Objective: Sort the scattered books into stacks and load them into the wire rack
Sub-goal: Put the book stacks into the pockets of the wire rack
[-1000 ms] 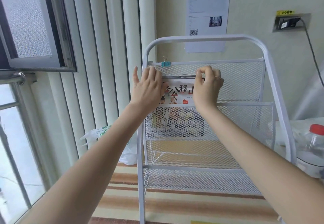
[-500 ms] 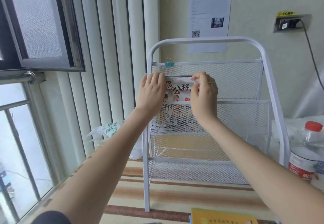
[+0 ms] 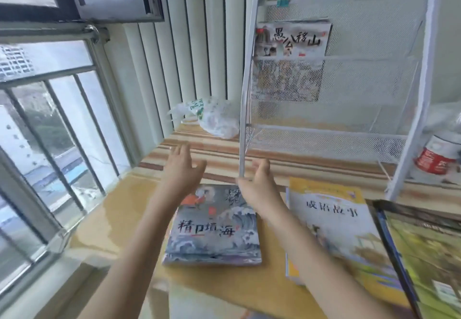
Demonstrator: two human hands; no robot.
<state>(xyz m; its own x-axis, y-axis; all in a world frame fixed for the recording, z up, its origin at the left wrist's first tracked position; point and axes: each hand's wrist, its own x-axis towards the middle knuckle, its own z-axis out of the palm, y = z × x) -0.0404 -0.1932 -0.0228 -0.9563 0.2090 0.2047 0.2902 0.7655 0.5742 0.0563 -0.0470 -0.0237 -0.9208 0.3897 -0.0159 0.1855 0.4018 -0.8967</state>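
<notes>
Left hand: the left hand [image 3: 180,169] hovers with fingers spread and straight, holding nothing, above the far edge of the grey book.
Right hand: the right hand [image 3: 259,184] is likewise loose and empty, fingers relaxed, palm turned toward the left hand, just in front of the rack's near-left leg.
Surface: a glossy yellow-tan table [image 3: 112,214], with a brown-and-cream striped band along its far side.
Room: a barred window [image 3: 50,109] on the left, white vertical slats [image 3: 194,44] behind it, a pale wall at the far side.
Wire rack: a white mesh wire rack [image 3: 349,74] with a tubular frame stands on the far part of the table.
Loaded book: an illustrated book [image 3: 291,41] stands upright in the rack's upper-left pocket, its lower half seen through the mesh.
Grey book: a grey book [image 3: 214,233] with a wave picture lies flat between the forearms.
Yellow book: a yellow book [image 3: 334,219] lies flat to its right, partly under the right forearm.
Green book: a dark-edged green book [image 3: 424,251] lies furthest right, overlapping the yellow one's edge.
Others: a crumpled plastic bag [image 3: 214,119] left of the rack; a red-labelled bottle [image 3: 439,154] to its right.
Sharpness: motion-blurred throughout.
</notes>
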